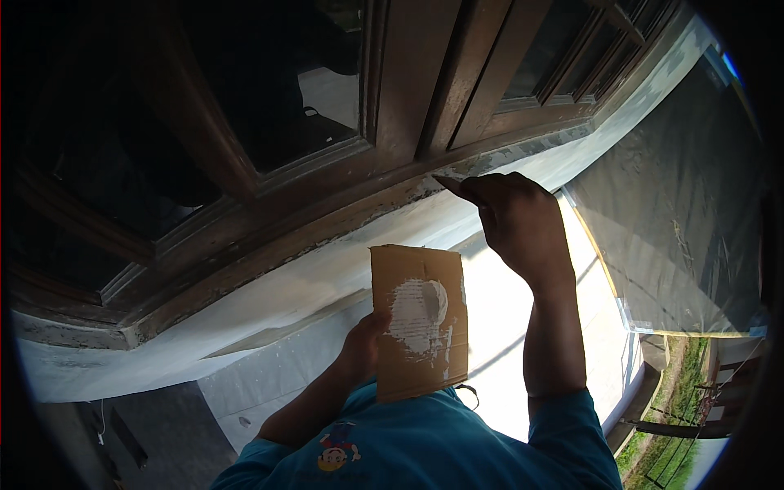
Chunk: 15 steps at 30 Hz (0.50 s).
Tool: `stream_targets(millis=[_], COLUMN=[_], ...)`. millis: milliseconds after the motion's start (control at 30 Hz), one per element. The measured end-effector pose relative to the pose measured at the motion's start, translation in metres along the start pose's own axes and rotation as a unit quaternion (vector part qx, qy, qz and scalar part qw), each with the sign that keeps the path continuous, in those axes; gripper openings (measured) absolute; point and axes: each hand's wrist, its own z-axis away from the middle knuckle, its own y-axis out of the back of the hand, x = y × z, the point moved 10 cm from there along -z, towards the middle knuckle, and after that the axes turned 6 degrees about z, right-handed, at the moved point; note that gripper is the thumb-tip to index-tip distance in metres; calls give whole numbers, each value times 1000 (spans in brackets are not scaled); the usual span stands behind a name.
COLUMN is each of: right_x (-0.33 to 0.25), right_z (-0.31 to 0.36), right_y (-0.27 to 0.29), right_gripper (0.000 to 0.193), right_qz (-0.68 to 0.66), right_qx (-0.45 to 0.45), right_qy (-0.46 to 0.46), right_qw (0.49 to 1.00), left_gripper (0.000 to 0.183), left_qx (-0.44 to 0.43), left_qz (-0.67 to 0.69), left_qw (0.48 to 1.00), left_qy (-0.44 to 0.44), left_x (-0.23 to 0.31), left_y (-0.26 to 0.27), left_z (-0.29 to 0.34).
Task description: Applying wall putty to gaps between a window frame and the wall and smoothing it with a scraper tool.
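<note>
My left hand (pixel 362 347) grips the left edge of an upright piece of brown cardboard (pixel 420 376) in front of my chest. White paste (pixel 412 318) is smeared on its face, with a thicker lump near the middle. My right hand (pixel 518 220) is raised and closed on a small flat scraper (pixel 447 184), mostly covered by the fingers. Its tip meets, or nearly meets, the lower rail of a brown wooden window frame (pixel 318 192). Pale patches and worn paint show along that rail, close to the tip.
Dark glass panes (pixel 278 98) fill the window above. Beneath the frame runs a whitish wall ledge (pixel 269 290). At the right hangs a large dark sheet (pixel 686 212) with taped, yellowish edges. Grass (pixel 682 408) and a drain channel lie beyond, at lower right.
</note>
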Motion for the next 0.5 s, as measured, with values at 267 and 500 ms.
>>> stream_targets(millis=[267,500], right_x=[-31,-56], right_z=[11,24], right_y=[-1,-19], right_gripper=[27,10], right_qz=[-16,-74], right_qx=[11,-29], right_qy=[38,72], right_qw=[999,994], left_gripper=[51,54], left_qx=[-7,3], left_qz=[-134,-48], left_qw=[990,999], left_qy=[-39,-16], left_x=[3,8], left_y=[10,0], left_z=[-4,4])
